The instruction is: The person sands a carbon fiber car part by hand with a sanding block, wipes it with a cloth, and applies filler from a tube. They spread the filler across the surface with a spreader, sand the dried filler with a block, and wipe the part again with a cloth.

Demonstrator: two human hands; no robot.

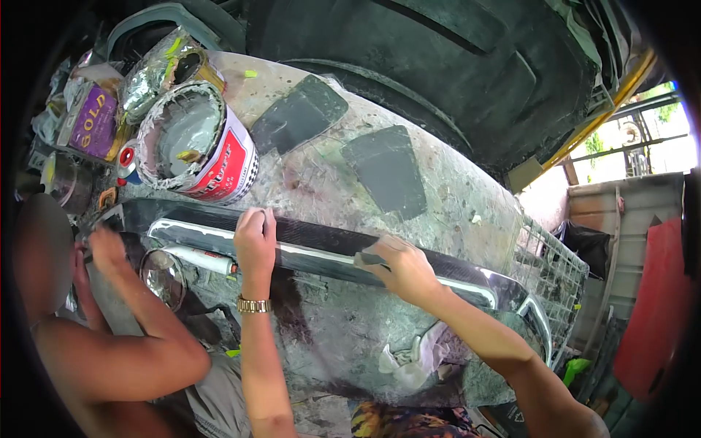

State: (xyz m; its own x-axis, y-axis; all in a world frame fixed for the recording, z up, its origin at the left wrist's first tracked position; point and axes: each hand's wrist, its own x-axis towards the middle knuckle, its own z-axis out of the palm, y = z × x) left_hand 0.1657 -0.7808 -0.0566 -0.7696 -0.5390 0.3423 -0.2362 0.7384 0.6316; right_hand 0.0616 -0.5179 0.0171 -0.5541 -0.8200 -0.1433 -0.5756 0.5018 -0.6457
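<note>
A long dark car bumper piece (321, 238) with a whitish stripe lies across the worktable. My left hand (255, 237), with a metal watch on its wrist, has its fingers curled over the far edge of the bumper piece. On the stripe further right, my right hand (401, 266) is closed on a small grey sheet of sandpaper (370, 258), pressed to the surface. Part of the sheet is hidden under the fingers. A white tube (197, 259) lies just left of my left wrist, near the bumper piece.
Beyond the bumper piece stand an open can of grey putty (230, 164) and a purple box (95, 117). Two dark sheets (387, 168) lie on the table (467, 197). A crumpled white cloth (416, 358) is nearer me. At left, a co-worker's arm (139, 285) reaches the bumper piece's end.
</note>
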